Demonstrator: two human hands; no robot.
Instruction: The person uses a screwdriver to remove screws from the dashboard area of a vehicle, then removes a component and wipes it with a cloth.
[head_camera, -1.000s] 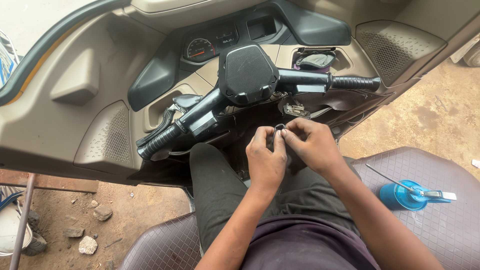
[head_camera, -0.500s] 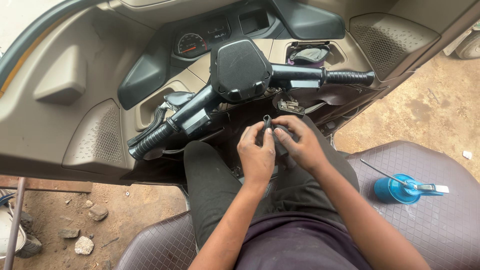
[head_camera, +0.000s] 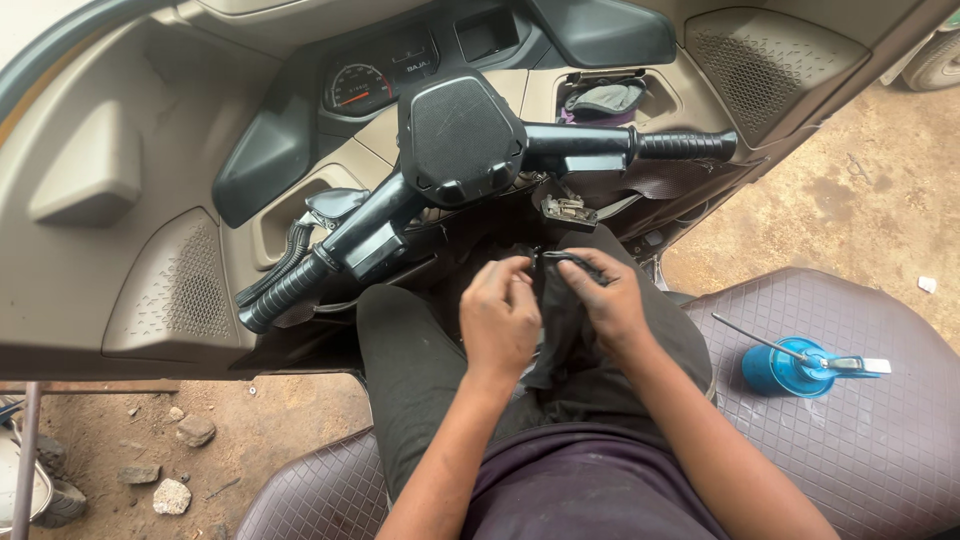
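— Under my hands, what surface and room do you have?

— A quilted maroon seat (head_camera: 860, 440) carries me, inside a small vehicle cab with a beige dashboard (head_camera: 110, 250). Bare brown dirt ground (head_camera: 860, 200) shows outside. Far left of my grip and lower, small stones (head_camera: 172, 494) lie on the dirt.

— Any labels or signs?

— Above my grip and a little left, a round dial (head_camera: 360, 88) sits in the dark panel. Its markings are too small to tell apart.

— What stands around the grip?

— Left of it, the black handlebar grip (head_camera: 285, 292) slants down. Straight above is the black handlebar hub (head_camera: 460, 135), and a small metal part (head_camera: 567, 210) hangs just beyond my fingers. Up and right, a pocket holds a folded grey cloth (head_camera: 605, 97). Well to the right, a blue oil can (head_camera: 785, 368) with a thin spout lies on the seat.

— And the grip itself?

— My left hand (head_camera: 500, 322) and right hand (head_camera: 605, 300) are both pinched closed on a black flexible piece (head_camera: 560, 320), held over my lap between them, near the handlebar column.
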